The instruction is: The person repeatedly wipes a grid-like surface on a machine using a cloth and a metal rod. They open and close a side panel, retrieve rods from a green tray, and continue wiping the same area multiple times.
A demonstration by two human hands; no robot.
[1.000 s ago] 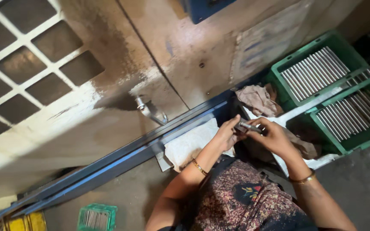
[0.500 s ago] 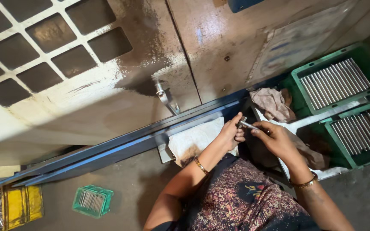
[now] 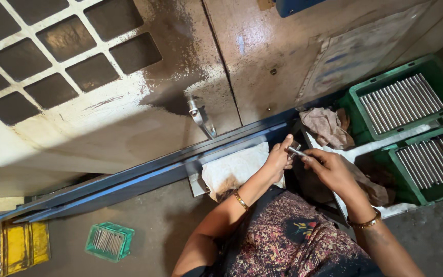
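Since the earlier frame, my view is sitting closer while both hands are staying at the same spot by the blue rail. I am pinching a small metal pin between the left hand and the right hand, fingers closed on its two ends, just right of a stained white cloth. Green crates of metal rods are lying at the right; a small green crate is sitting near left on the floor.

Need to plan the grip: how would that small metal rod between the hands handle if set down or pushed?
The metal rod looks rigid and round, so it would probably roll. Its shine suggests it could be slippery. Both hands pinch it.
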